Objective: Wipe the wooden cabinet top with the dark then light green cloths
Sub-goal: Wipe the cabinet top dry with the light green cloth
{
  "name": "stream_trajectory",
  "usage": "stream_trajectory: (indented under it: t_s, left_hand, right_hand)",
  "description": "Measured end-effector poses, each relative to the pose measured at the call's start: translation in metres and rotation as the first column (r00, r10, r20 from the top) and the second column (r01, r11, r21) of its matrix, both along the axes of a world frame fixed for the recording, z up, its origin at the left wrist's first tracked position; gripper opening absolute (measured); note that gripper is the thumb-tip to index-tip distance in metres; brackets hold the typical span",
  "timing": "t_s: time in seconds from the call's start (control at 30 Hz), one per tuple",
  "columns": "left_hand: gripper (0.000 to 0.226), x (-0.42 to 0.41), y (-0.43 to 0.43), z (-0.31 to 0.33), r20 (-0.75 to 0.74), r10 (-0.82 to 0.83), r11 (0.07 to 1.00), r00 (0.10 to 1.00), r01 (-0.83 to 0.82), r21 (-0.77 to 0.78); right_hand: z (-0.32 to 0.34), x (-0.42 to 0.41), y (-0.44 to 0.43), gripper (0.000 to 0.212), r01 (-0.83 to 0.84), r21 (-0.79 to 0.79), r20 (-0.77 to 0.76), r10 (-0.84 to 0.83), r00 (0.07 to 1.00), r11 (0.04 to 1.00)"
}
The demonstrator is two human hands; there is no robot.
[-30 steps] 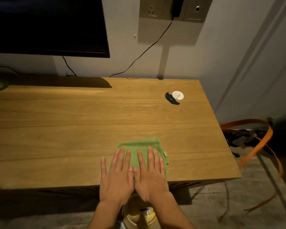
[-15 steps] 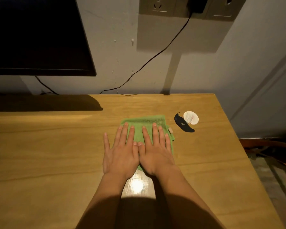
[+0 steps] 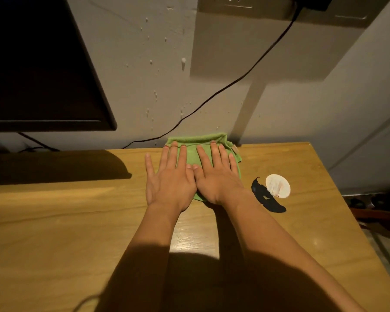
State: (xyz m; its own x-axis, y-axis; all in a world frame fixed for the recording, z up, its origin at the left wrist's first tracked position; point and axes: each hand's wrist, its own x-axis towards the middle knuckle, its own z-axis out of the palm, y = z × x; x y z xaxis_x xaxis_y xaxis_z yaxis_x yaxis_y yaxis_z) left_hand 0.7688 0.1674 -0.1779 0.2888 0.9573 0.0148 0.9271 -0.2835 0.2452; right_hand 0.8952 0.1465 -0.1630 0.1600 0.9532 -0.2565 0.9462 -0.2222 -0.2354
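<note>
Pressed the light green cloth [image 3: 190, 152] down on the wooden cabinet top [image 3: 54, 221] with both hands, side by side, thumbs touching. Laid the left hand [image 3: 169, 180] flat, fingers straight and a little spread, curled round nothing. Did the same with the right hand [image 3: 216, 176], open and flat, palm on the cloth. Gripped nothing with either hand, only pushed from above, probably because flat palms give even pressure and drag the whole cloth along the wood. Put the right hand fully on the cloth and the left only partly, with its little finger on bare wood left of the cloth.

Found the cloth at the far edge of the top, right of the middle, its far border bunched up against the wall [image 3: 144, 75], just below the black cable [image 3: 234, 81]. Judged this as the far end of a stroke, with no more wood ahead. Saw no dark green cloth in view, so probably the second, light-cloth part of the task. Could not tell how much of the top was wiped.

Noticed a white round disc [image 3: 277, 185] and a black flat piece [image 3: 267, 200] on the wood just right of the right wrist, near the cloth but apart from it. Worth passing around these, or else risked sweeping them off. Left of the cloth, well apart, a dark screen [image 3: 36, 64] on the wall.
</note>
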Motion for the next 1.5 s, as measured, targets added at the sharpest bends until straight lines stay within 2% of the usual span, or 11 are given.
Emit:
stream_trajectory:
  t_s: [0.17,0.33,0.67,0.97,1.27,1.5]
  left_hand:
    - [0.060,-0.005,-0.019,0.001,-0.029,-0.018,1.000,0.999,0.019,0.017]
    - [0.059,-0.020,-0.084,0.004,-0.050,-0.038,0.999,0.998,0.038,0.007]
    - [0.060,-0.046,-0.281,0.008,-0.049,-0.011,1.000,0.999,0.010,-0.009]
    - [0.062,-0.034,-0.439,0.023,-0.122,-0.036,0.994,0.992,0.023,-0.104]
    - [0.062,-0.027,-0.446,0.024,-0.138,-0.025,0.993,0.990,0.009,-0.119]
    - [0.058,-0.011,-0.389,0.020,-0.094,-0.006,0.995,0.996,-0.003,-0.095]
  right_hand:
    - [0.001,-0.006,-0.023,0.058,0.013,0.029,0.002,-0.013,1.000,0.999]
    - [0.001,-0.018,-0.089,0.058,0.015,0.005,-0.007,-0.015,1.000,1.000]
    - [0.007,-0.045,-0.288,0.058,-0.008,0.028,-0.054,0.009,0.998,1.000]
    - [0.018,-0.038,-0.444,0.058,-0.007,-0.064,-0.009,0.007,1.000,0.998]
    - [0.019,-0.027,-0.449,0.056,-0.066,-0.085,0.018,0.068,0.998,0.994]
    - [0.021,-0.011,-0.392,0.055,-0.060,-0.089,-0.010,0.059,0.998,0.994]
